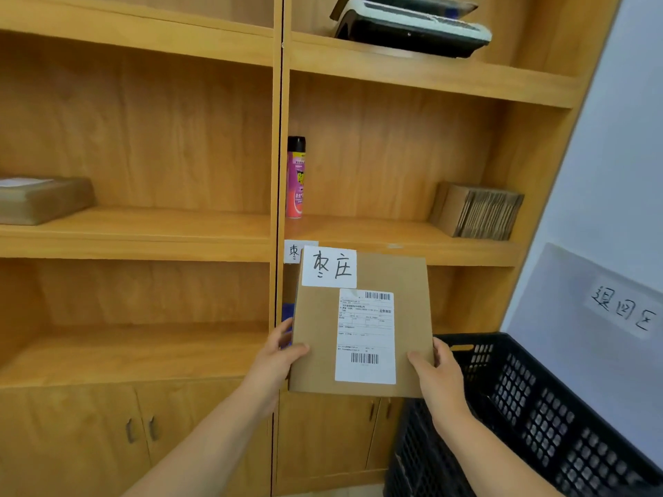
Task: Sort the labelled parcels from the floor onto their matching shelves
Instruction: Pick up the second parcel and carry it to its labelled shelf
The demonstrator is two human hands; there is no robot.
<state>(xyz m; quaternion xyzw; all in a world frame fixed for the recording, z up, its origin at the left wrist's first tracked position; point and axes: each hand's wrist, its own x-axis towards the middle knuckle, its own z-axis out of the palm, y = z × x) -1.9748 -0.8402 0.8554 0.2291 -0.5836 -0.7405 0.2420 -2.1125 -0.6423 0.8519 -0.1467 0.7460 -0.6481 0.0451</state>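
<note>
I hold a flat brown cardboard parcel (412, 317) upright in front of the right-hand shelf unit. It bears a handwritten white tag (329, 267) at its top left and a printed shipping label (365, 335) with barcodes. My left hand (283, 349) grips its lower left edge, thumb on the front. My right hand (436, 371) grips its lower right edge. Just behind the parcel's top left corner, a white shelf label (291, 252) with similar handwriting sticks to the shelf edge (466, 254); the parcel hides part of it.
A pink spray can (295, 181) and a stack of folded cartons (477, 211) stand on the right middle shelf. Another brown parcel (43, 199) lies on the left shelf. A black plastic crate (538, 417) sits at lower right, under a wall sign (622, 310). A device (412, 26) rests on top.
</note>
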